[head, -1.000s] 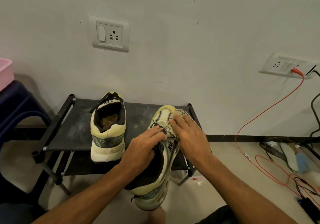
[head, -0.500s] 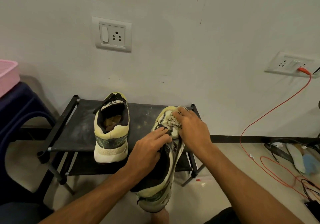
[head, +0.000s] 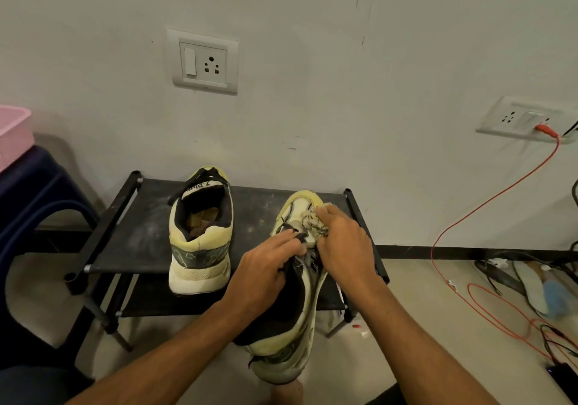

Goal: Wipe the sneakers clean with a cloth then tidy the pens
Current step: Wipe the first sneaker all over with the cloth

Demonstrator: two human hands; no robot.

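Sneaker (head: 308, 298), scuffed pale-yellow, under a frayed, crumpled cloth (head: 311, 221)

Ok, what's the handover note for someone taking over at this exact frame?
The left grip holds the near sneaker by its laces.
The right grip presses the cloth on its toe.
The other sneaker stands on the rack.
Done: only this toe wipe begun, as far as shows.
Left: finish both sneakers, then tidy the pens, which are not in view.
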